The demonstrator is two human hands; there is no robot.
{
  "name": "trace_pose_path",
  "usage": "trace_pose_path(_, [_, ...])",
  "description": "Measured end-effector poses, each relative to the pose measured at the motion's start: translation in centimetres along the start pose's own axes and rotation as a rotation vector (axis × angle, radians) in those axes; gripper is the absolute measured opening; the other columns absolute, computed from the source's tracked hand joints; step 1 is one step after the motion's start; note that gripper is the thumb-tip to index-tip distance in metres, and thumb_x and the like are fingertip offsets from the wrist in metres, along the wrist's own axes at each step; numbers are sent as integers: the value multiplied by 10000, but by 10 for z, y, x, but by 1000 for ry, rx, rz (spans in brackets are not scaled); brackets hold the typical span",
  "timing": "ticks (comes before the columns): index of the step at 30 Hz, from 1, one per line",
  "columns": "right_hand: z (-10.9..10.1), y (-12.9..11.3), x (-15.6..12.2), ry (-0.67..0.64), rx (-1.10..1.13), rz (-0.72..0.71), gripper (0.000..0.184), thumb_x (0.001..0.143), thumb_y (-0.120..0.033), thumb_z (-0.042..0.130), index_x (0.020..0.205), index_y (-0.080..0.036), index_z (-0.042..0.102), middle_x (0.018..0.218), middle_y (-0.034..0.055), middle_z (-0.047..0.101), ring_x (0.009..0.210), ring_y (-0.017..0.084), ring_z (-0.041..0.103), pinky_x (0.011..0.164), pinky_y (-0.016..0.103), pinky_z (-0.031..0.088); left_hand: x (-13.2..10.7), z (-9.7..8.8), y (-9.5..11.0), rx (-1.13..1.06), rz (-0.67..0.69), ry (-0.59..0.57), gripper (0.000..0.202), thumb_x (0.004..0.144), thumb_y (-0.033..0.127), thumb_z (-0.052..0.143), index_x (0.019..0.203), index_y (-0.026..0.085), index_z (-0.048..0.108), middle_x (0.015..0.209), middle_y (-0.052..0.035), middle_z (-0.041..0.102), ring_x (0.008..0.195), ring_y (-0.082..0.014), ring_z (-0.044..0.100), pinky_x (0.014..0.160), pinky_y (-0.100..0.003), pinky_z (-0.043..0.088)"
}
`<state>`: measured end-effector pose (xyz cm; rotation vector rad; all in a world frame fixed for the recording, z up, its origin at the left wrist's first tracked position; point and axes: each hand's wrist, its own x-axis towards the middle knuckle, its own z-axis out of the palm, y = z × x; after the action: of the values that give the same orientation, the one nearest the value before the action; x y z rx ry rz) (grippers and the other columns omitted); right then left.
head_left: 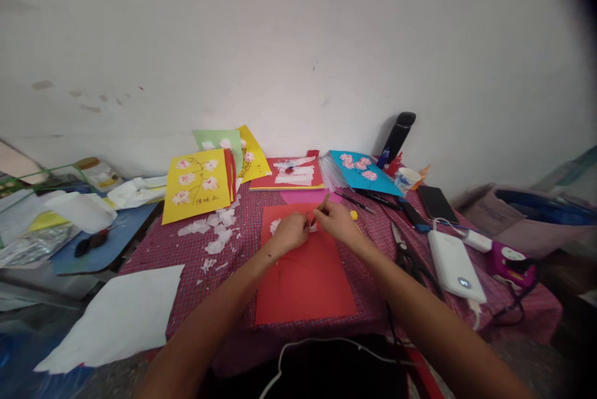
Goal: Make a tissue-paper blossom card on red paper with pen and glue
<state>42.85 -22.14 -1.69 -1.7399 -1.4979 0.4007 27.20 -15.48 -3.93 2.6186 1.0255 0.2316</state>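
Observation:
A sheet of red paper (305, 287) lies flat before me, with white-and-pink paper petals (275, 225) stuck near its upper left and faint dark lines on it. My left hand (291, 232) rests on the upper part of the sheet, fingers pinched together; what they hold, if anything, is hidden. Close beside it, my right hand (336, 221) is closed round a short brown stick (323, 202) that points up from the fingers. A bit of white petal shows between the two hands.
Torn white paper scraps (219, 237) lie left. Yellow flower card (198, 184), blue flower card (364, 170) and red card with paper strips (295, 172) stand behind. At right are scissors (410, 262), a power bank (456, 265), a paper cup (407, 179) and a black bottle (398, 135).

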Motion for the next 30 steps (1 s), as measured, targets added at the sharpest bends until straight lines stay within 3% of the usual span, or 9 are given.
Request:
trace_pose_path(14, [9,-1,-4,-72,-116,-77,167,866,-177,556,783,-178,701,790,61,760,693,168,662,591,237,377,0,-3,-2,-57,28,4,227,925,192,503,991,172,719,1020,-114,741,949,-234,694,836,-311,503])
trace_pose_path(30, [5,-7,1,-101,-144,-54,189,843,-130,554,719,-172,692,749,65,753,655,167,653,566,237,363,-1,-2,-3,-65,36,16,236,921,181,493,1003,175,715,1015,-111,743,934,-229,694,806,-295,496])
